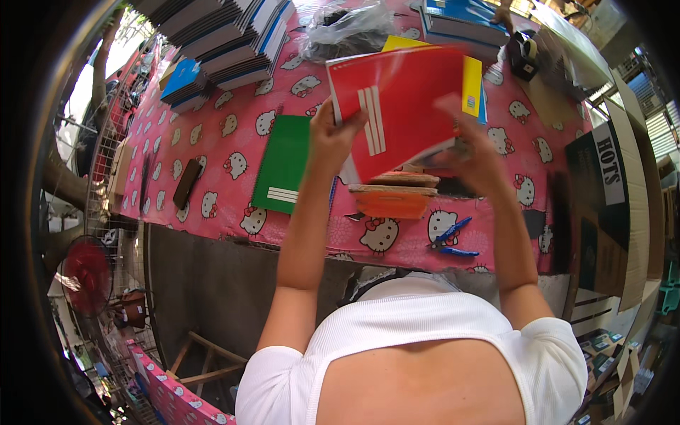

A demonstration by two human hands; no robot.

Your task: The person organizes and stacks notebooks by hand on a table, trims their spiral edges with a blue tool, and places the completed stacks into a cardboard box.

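Note:
A red notebook (411,99) with white label lines on its cover is held up above the table, tilted. My left hand (336,138) grips its left edge, thumb on the cover. At its lower right edge, my right hand (471,145) is smeared by motion, so its fingers are unclear. Behind it shows a yellow notebook (472,85). Left of my left forearm lies a green spiral notebook (285,159), partly over a blue one. Below the red notebook sits an orange block-like thing (393,202); nearer the table edge lie blue-handled pliers (453,239).
Tall stacks of notebooks (234,49) stand at the far left. A clear plastic bag (347,32) and a blue notebook stack (460,25) are at the back. A tape dispenser (524,57) stands back right, with another person's hand (503,15) nearby. Cardboard boxes (609,191) border the right.

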